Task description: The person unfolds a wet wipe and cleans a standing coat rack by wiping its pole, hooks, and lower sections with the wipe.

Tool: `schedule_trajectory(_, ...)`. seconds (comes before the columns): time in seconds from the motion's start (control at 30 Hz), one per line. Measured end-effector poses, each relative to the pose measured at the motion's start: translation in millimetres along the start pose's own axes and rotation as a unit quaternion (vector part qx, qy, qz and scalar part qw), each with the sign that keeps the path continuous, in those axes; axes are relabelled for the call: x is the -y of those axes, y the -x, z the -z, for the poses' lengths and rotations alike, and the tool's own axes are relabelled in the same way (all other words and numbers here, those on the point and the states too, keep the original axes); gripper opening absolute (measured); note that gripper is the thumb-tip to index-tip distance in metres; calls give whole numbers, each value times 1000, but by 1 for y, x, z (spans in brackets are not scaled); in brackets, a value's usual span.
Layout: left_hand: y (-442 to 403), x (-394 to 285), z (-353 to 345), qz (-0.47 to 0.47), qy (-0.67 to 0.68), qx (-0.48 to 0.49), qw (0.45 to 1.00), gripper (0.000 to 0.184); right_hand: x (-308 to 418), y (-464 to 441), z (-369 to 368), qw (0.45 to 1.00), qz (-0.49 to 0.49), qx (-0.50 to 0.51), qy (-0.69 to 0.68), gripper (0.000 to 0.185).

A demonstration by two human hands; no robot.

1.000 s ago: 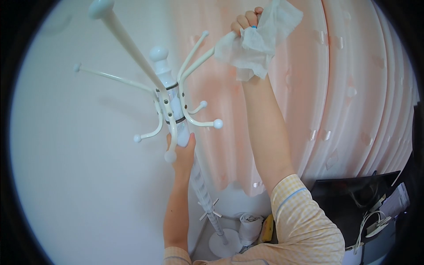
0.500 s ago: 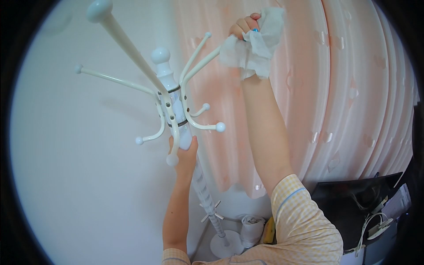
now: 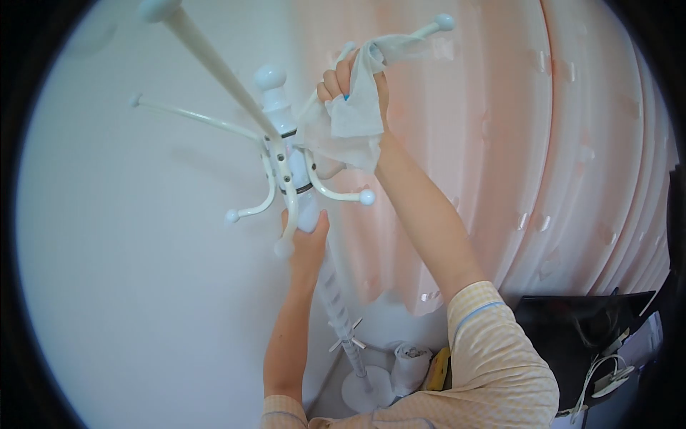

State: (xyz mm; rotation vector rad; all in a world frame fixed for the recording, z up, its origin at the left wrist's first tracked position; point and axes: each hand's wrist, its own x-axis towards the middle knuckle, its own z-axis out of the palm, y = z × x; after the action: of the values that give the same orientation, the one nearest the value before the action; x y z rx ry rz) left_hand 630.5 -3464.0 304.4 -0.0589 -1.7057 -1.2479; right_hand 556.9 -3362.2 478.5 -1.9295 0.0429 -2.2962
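A white coat rack (image 3: 276,114) with ball-tipped hooks stands upright before me. My left hand (image 3: 309,239) is closed around its pole, just below the ring of hooks. Higher up and to the right, my right hand (image 3: 350,80) is closed on a thin white wipe (image 3: 357,118), which is wrapped over one of the long hook arms. Part of the wipe hangs down over the lower section of that arm and hides it. The hook's ball tip (image 3: 444,22) sticks out past the wipe.
Pink curtains (image 3: 486,179) hang behind the rack, and a pale wall (image 3: 143,286) is on the left. The rack's round base (image 3: 366,392) stands on the floor beside a white roll (image 3: 411,368) and a yellow item (image 3: 438,370). A black screen (image 3: 557,336) and cables (image 3: 593,379) are at lower right.
My right hand has slid with the wipe down and left along the hook arm toward the pole, uncovering the ball tip. My left hand keeps its hold on the pole.
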Motion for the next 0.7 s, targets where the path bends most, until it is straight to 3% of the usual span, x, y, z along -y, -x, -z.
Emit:
schedule_trajectory(0.13, -1, 9, -1, -41, 5, -3, 999, 39, -26, 19, 5, 996, -53, -16, 67, 25)
schedule_trajectory(0.2, 1, 10, -3, -54, 2, 1, 999, 38, -23, 28, 3, 969, -116, -69, 208, 18)
schedule_trajectory(0.27, 0, 5, -2, -47, -3, 2, 999, 38, -23, 29, 3, 969, -138, -56, 195, 13)
schedule_trajectory(0.33, -2, 11, -3, -48, -8, 5, 999, 39, -29, 32, -11, 931, -58, -128, 337, 16)
schedule_trajectory(0.43, -4, 19, -3, -11, -9, 13, 1000, 37, -36, 26, -15, 899, 21, -154, 410, 15)
schedule_trajectory(0.5, -3, 19, -5, 22, -8, 19, 1000, 37, -32, 25, -20, 897, 12, -175, 406, 12)
schedule_trajectory(0.63, -2, 8, -2, -49, -7, -14, 999, 38, -27, 13, -28, 902, 24, -209, 376, 10)
schedule_trajectory(0.7, -3, 9, 1, -63, 7, -21, 998, 39, -17, -6, -23, 859, 137, -276, 409, 10)
